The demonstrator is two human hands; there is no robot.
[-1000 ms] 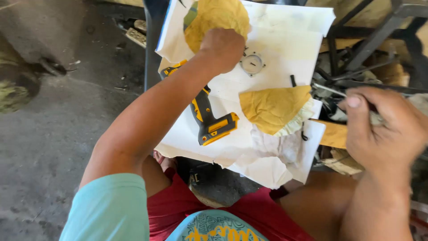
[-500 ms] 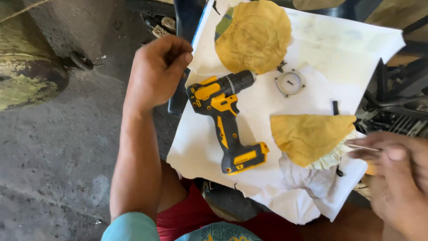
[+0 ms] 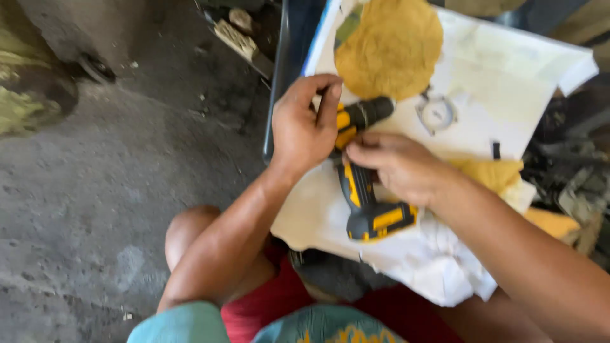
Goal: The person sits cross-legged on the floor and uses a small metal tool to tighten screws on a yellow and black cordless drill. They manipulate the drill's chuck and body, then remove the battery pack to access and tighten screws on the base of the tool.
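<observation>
Both hands are on the drill (image 3: 367,184) now, and I see it lying on its side on the white sheet (image 3: 508,82) that covers the tabletop, black chuck pointing up and away, yellow-and-black battery foot nearest the body. My left hand (image 3: 305,124) sits at the drill's upper body, fingers curled round the edge, forefinger stretched along the yellow housing just beside the chuck, so it is gripping there. My right hand (image 3: 397,166) comes in from the right and lies over the handle, fingertips pressed on the yellow part near the trigger; whether it fully clasps the handle I cannot tell, as the palm hides it. Above the drill, touching the top edge of the sheet, lies a round yellow pad (image 3: 389,47). Just right of the chuck rests a small round gauge (image 3: 436,112) with a metal rim. A second yellow cloth (image 3: 492,174) peeks out behind my right wrist. Left of the tabletop is bare grey concrete floor (image 3: 127,190). Red shorts (image 3: 273,305) show at the bottom.
</observation>
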